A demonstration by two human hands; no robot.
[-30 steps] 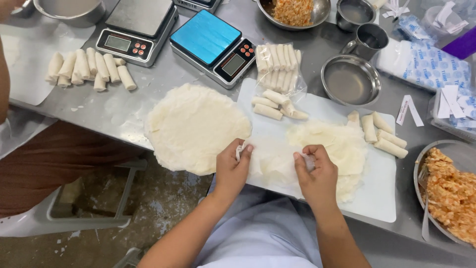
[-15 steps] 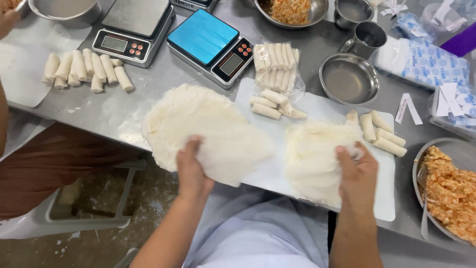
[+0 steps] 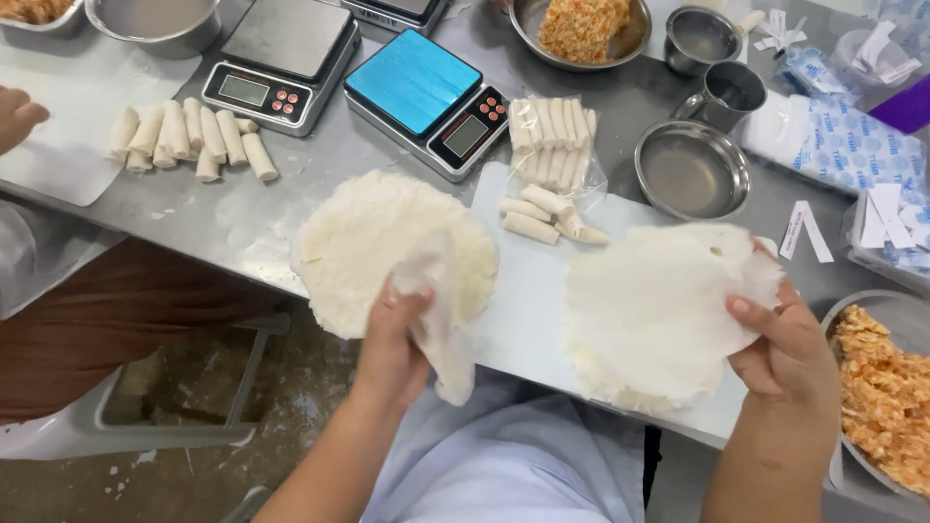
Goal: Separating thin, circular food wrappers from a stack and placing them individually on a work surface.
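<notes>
My left hand (image 3: 392,344) pinches a thin white wrapper sheet (image 3: 438,324) that hangs folded over the near edge of a round stack of wrappers (image 3: 373,242) on the steel table. My right hand (image 3: 790,349) grips the right edge of a second round stack of wrappers (image 3: 654,310), lifting it slightly above a white cutting board (image 3: 528,310). Three rolled spring rolls (image 3: 542,213) lie on the board's far part, beside a clear bag of rolls (image 3: 552,140).
Two digital scales (image 3: 426,97) (image 3: 281,58) stand at the back. A row of finished rolls (image 3: 189,140) lies at left near another person's hand (image 3: 19,116). Steel bowls (image 3: 693,169), a cup (image 3: 731,92) and orange filling (image 3: 886,397) (image 3: 581,24) sit at right and back.
My hands have separated: the left has peeled one sheet off the left stack toward me, and the right has shifted to the right edge of the other stack, raising it.
</notes>
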